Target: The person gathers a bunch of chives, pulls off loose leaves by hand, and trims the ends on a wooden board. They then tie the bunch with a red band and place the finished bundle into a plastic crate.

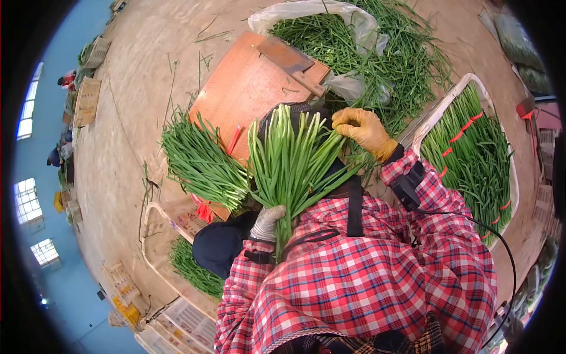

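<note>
My left hand (268, 224), in a pale knitted glove, is closed around the lower part of a bunch of garlic chives (289, 159). Their pale stem ends fan upward and away from me. Beside the bunch's upper right, my right hand (365, 133) wears a yellow rubber glove, with thumb and forefinger pinched together. Whatever lies between those fingertips is too small to make out. A second pile of chives (203, 159) rests at the left edge of the orange board (236, 82). On that board lie a rusty cleaver (286, 55) and a red tie (235, 140).
Loose green leaves (407, 53) and a clear plastic bag (306, 8) are heaped at the back. To the right stands a white crate (417, 141) of chives bundled with red ties. Another crate (154, 248) sits at lower left, near a dark blue cloth item (219, 249).
</note>
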A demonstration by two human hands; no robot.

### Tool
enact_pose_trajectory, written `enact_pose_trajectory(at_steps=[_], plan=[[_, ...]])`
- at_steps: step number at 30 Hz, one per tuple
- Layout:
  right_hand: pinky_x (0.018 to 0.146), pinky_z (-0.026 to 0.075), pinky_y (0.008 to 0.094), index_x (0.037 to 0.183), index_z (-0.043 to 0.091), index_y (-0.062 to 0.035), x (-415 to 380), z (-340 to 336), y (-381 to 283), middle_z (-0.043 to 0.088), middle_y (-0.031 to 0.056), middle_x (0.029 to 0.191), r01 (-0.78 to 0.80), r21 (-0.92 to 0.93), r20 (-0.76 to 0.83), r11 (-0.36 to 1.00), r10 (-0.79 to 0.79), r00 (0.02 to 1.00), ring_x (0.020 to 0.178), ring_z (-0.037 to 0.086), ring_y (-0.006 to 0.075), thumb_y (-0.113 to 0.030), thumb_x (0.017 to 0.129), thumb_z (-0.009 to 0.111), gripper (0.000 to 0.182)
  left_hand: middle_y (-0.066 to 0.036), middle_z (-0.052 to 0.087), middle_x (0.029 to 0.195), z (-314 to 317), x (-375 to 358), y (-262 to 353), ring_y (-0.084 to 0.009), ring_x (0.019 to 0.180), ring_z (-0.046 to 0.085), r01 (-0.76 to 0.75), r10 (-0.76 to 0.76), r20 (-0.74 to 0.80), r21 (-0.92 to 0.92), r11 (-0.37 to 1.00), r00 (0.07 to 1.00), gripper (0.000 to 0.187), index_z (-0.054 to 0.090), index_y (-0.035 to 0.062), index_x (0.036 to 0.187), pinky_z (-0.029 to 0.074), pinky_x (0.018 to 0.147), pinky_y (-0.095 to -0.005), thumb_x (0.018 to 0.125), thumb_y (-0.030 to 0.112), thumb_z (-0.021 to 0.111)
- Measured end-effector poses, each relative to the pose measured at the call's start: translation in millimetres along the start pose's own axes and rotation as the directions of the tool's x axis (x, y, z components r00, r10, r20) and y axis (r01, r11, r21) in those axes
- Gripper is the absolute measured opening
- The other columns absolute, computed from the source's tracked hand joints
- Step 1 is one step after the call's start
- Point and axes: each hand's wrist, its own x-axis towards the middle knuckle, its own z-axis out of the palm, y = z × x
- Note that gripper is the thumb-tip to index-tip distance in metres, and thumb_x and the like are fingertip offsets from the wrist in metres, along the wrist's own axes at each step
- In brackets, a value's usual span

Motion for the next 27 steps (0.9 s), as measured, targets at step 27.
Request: enact_pose_trajectory(at_steps=[27], plan=[[0.071,0.051,0.0413,0.090,0.070,-0.0115,69,-72,-22,0.067,0.0126,0.088,0.263,-0.834,-0.017,0.485,-0.499,0.866,0.078,0.063,0.0316,-0.023,0.082,0.059,0.018,-0.017,0.064,0.102,-7,-2,-3,-0.0279,0.081,0.066,0.047,-0.047,0.004,-0.190,0.981,0.999,0.056,0.050,-0.0023,0.121,0.058,0.062,-0.0370,0.074,0.014,0.075]])
